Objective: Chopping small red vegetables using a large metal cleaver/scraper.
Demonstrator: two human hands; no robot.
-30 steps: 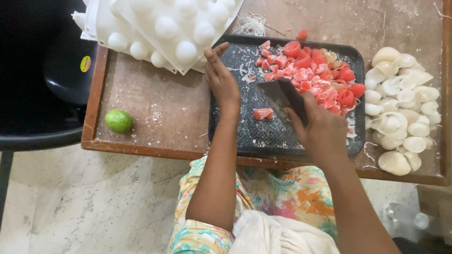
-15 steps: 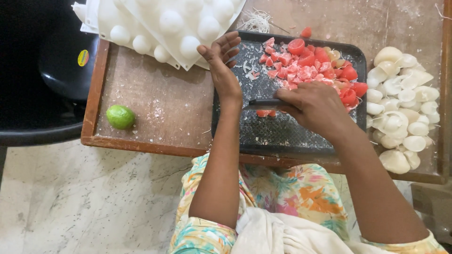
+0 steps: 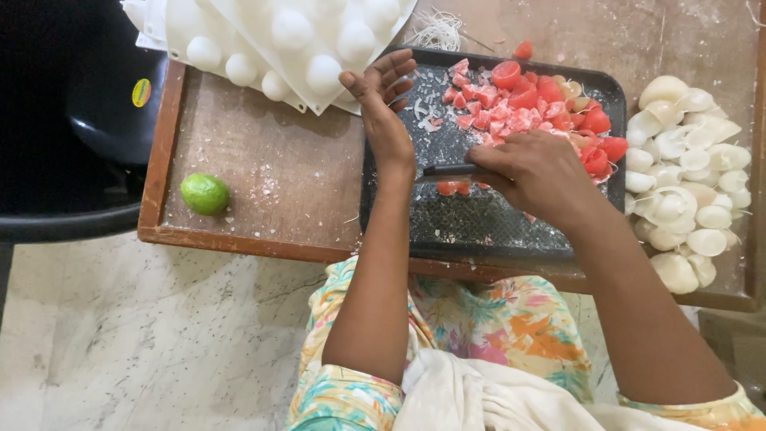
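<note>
The brown wooden worktop [image 3: 263,168] with its raised rim carries everything here, and the dark rectangular metal tray [image 3: 487,223] on it serves as landmark. The tray's far right corner holds a heap of red chopped chunks [image 3: 531,108], and white crumbs are scattered over its dark surface. Left of the tray and beyond it lies a white moulded sheet with round domes [image 3: 295,40], overhanging the worktop's far edge. Right of the tray sits a pile of cream-white shell-shaped pieces [image 3: 686,183], directly on the wood. Well left of the tray rests a small round green lime [image 3: 204,194], alone near the worktop's left rim.

The left hand [image 3: 387,112] rests at the tray's far left part, its fingers [image 3: 396,68] spread loosely and slightly curled, holding nothing. The right hand [image 3: 538,172] lies over the tray's middle, its fingers closed tightly around a dark knife [image 3: 447,170], whose blade points left towards the left wrist. A few small red pieces [image 3: 451,188] lie on the tray right under the blade
</note>
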